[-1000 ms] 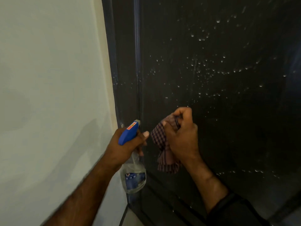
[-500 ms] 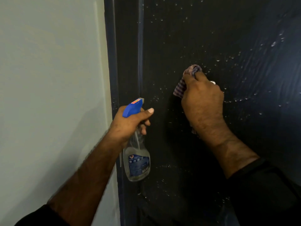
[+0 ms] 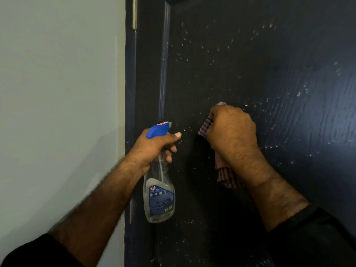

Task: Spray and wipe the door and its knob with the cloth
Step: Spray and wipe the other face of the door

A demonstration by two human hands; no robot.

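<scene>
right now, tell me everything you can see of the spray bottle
The spray bottle is clear plastic with a blue trigger head carrying a small red-orange sticker and a blue printed label on its body. A thin dip tube shows inside; the liquid level is hard to tell. It hangs roughly upright, nozzle toward the dark door, close to the door's hinge edge. The left hand grips its neck.

Most of the cloth is covered by the right hand. The spray bottle has its neck hidden in the left hand, its label too small to be read. The door is cut off above, right and below.
</scene>
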